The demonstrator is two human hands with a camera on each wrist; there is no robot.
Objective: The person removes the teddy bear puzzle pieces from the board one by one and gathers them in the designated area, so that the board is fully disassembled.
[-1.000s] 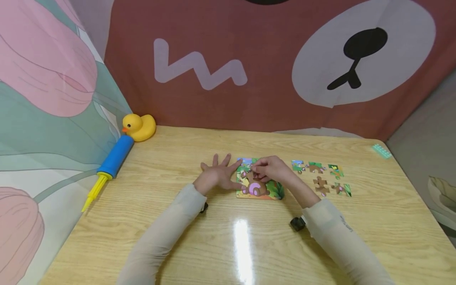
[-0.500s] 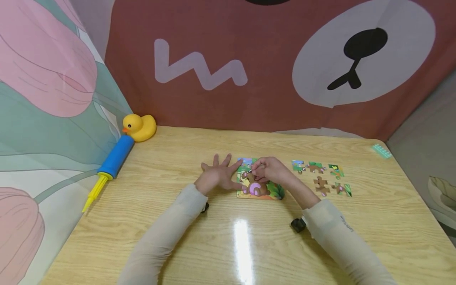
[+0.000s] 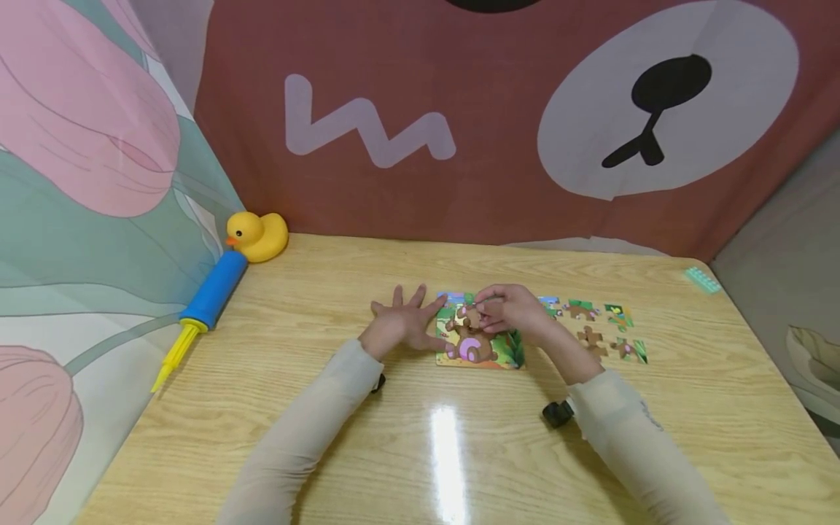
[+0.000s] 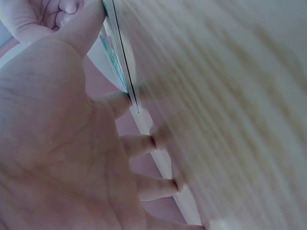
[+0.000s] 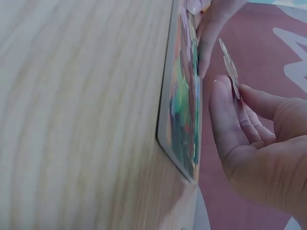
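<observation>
A bear jigsaw puzzle (image 3: pixel 482 364) lies in its shallow tray on the table. My left hand (image 3: pixel 405 324) spreads its fingers at the tray's left side, its thumb and index finger touching the puzzle's edge. In the left wrist view, the other fingertips of that hand rest on the wood. Over the puzzle, my right hand (image 3: pixel 517 312) pinches a brown puzzle piece (image 5: pixel 231 69) between thumb and fingers. The right wrist view shows this piece raised clear of the tray, seen almost edge-on. Part of the puzzle's upper right is hidden behind the right hand.
Several loose puzzle pieces (image 3: pixel 581 310) lie right of the tray, one partly covered by the right hand. A yellow rubber duck (image 3: pixel 258 237) and a blue and yellow hand pump (image 3: pixel 213 292) stand at the left edge. A mint toy brick (image 3: pixel 703 280) lies at the back right corner.
My right hand has lifted off the puzzle and shifted slightly right, with the brown puzzle piece now showing in its fingers. The left hand has stayed in place.
</observation>
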